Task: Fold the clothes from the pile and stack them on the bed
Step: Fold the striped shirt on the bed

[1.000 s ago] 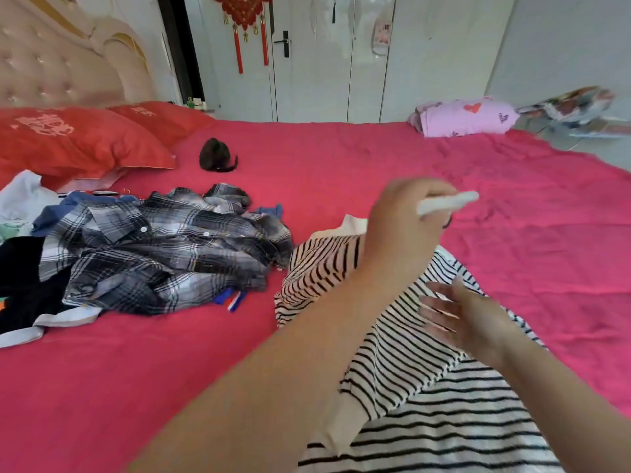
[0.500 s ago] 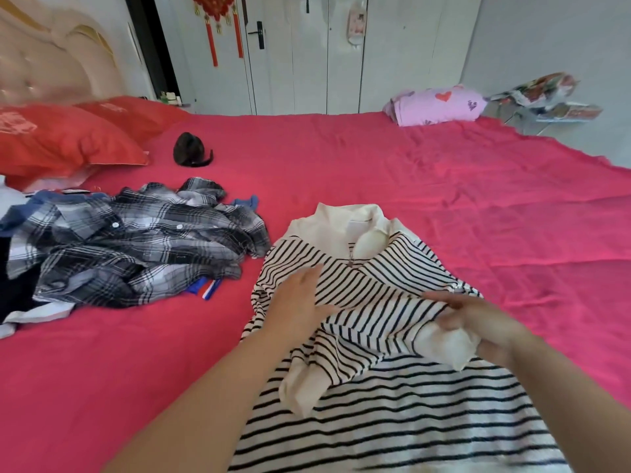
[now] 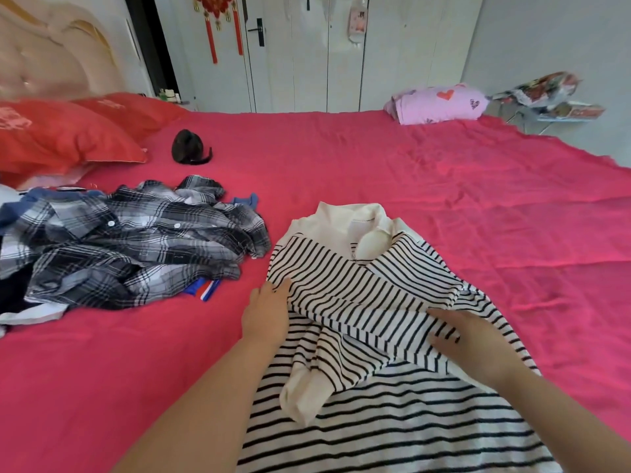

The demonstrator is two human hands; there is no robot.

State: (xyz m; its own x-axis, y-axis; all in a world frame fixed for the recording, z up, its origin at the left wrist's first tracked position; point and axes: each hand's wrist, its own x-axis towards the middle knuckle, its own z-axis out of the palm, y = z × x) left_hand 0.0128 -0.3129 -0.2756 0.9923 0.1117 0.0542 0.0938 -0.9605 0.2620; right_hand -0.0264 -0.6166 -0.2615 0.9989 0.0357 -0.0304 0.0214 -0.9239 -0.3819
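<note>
Striped top (image 3: 358,291) lies flat on the bed (image 3: 444,186), cream collar (image 3: 348,216) pointing away from the person, hem nearest them. Both sleeves are crossed over its front, and one cream cuff (image 3: 304,397) ends over the lower chest. Left hand (image 3: 268,312) is at the top's left shoulder edge with its fingertips going under the cloth. Can't tell if it's pinching or only pressing. Likely it anchors that side so the body doesn't slide. Right hand (image 3: 474,339) lies flat on the folded-over sleeve at the top's right side, fingers straight and slightly spread, palm down. That reads as smoothing and pinning the sleeve so the fold holds. Judged step: sleeves are in, the body fold isn't done yet, and the hem end probably goes up toward the collar next. The unfolded pile sits just left of the striped top: a plaid shirt (image 3: 136,247) on top, with blue and dark pieces showing under it. A folded lilac garment (image 3: 440,104) lies well beyond the top, to its right at the far bed edge, possibly the stack. A small black item (image 3: 187,151) and red pillows (image 3: 61,134) lie beyond the top, to its left. No basket or bin in view, and the wardrobe doors (image 3: 307,52) behind are closed, so their contents aren't visible.
</note>
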